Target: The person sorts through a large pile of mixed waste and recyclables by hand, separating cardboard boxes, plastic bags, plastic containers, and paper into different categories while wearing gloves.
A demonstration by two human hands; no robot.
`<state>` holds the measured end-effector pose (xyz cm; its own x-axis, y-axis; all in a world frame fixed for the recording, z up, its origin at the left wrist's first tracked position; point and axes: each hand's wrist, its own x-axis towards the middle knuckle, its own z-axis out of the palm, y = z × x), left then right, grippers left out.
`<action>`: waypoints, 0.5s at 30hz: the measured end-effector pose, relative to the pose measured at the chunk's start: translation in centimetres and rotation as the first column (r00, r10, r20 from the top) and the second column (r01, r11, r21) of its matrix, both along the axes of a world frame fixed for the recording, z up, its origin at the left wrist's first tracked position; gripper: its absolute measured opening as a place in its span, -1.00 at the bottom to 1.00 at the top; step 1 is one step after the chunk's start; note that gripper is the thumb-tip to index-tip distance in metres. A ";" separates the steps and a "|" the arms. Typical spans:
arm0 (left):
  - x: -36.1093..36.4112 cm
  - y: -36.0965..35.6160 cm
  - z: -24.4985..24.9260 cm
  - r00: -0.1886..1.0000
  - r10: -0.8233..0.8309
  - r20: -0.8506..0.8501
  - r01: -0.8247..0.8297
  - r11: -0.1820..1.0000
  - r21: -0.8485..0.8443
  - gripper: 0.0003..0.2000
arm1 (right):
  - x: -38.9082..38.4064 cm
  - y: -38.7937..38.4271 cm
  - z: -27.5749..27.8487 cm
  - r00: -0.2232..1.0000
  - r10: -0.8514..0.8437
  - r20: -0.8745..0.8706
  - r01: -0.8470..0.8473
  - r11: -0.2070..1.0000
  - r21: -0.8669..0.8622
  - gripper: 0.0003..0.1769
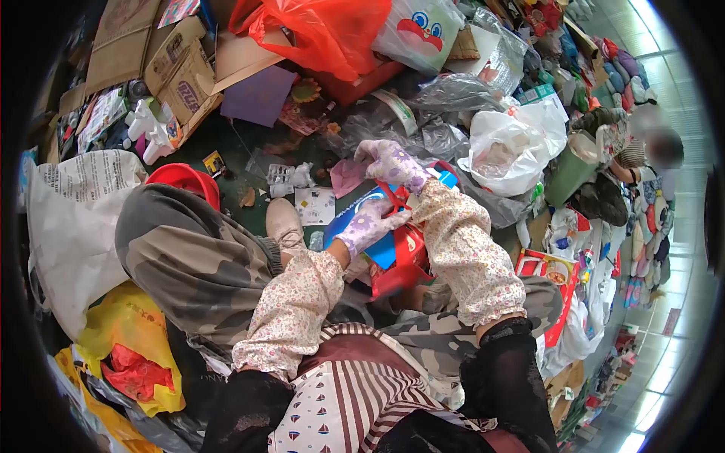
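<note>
Both my hands wear white gloves with purple flowers, below flowered sleeve covers. Between my legs is a blue and red bag (410, 245) with a red strap (394, 198). My left hand (368, 225) is closed on the bag's upper part, its fingertips close to the strap. Just above it, my right hand (394, 164) has bent fingers at the strap's upper end; its grip is partly hidden. A pink piece of cloth (347, 177) lies left of my right hand. A printed white card (315, 205) rests on the ground near my shoe (284, 225).
Mixed waste surrounds me. Cardboard boxes (181, 79) lie at upper left, a red plastic bag (321, 34) ahead, and a white plastic bag (513, 147) at right. Beside my left leg stands a white sack (83, 226). Another person (630, 155) sits at far right.
</note>
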<state>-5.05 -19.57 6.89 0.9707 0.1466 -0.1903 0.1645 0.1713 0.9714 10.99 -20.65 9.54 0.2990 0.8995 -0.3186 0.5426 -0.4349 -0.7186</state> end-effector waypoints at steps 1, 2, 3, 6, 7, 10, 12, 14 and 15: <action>0.2 0.1 -0.4 0.997 0.011 -0.072 -0.012 1.000 -0.011 -0.55 | 0.1 0.2 -0.5 0.997 0.071 -0.006 -0.071 0.997 -0.016 -0.62; 0.4 0.1 -0.6 0.989 0.018 -0.146 -0.022 1.000 -0.022 -0.55 | 0.2 0.3 -1.0 0.990 0.138 -0.016 -0.139 0.990 -0.033 -0.62; 0.6 -0.1 -1.3 0.995 0.070 -0.065 -0.073 0.996 -0.051 -0.59 | 0.7 0.4 -1.6 0.988 0.140 -0.066 -0.144 0.988 -0.063 -0.60; 1.3 0.0 -0.4 0.959 0.093 -0.268 -0.117 0.990 -0.073 -0.68 | 1.4 0.6 -3.8 0.979 0.102 -0.175 -0.132 0.976 -0.171 -0.59; 1.6 -0.2 -1.7 0.973 0.090 -0.213 -0.088 0.996 0.019 -0.74 | 1.4 0.4 -4.4 0.982 0.074 -0.172 -0.112 0.969 -0.218 -0.59; 2.5 -0.7 -5.0 0.993 0.116 -0.020 -0.098 0.903 0.418 -0.81 | 1.3 0.8 -5.0 0.979 0.150 -0.141 -0.182 0.951 -0.250 -0.61; 3.4 -2.0 -6.3 0.948 0.304 -0.093 -0.294 0.950 0.108 -0.90 | 1.4 1.1 -2.7 0.980 0.156 -0.126 -0.185 0.944 -0.274 -0.63; 4.0 -2.8 -5.6 0.855 0.371 -0.362 -0.488 0.811 -0.321 -0.93 | 2.3 0.5 -0.3 0.996 0.088 -0.028 -0.092 0.955 -0.283 -0.67; 3.8 -2.8 -4.3 0.847 0.376 -0.375 -0.508 0.780 -0.365 -0.89 | 3.0 -0.4 0.6 0.998 0.070 0.001 -0.069 0.979 -0.190 -0.72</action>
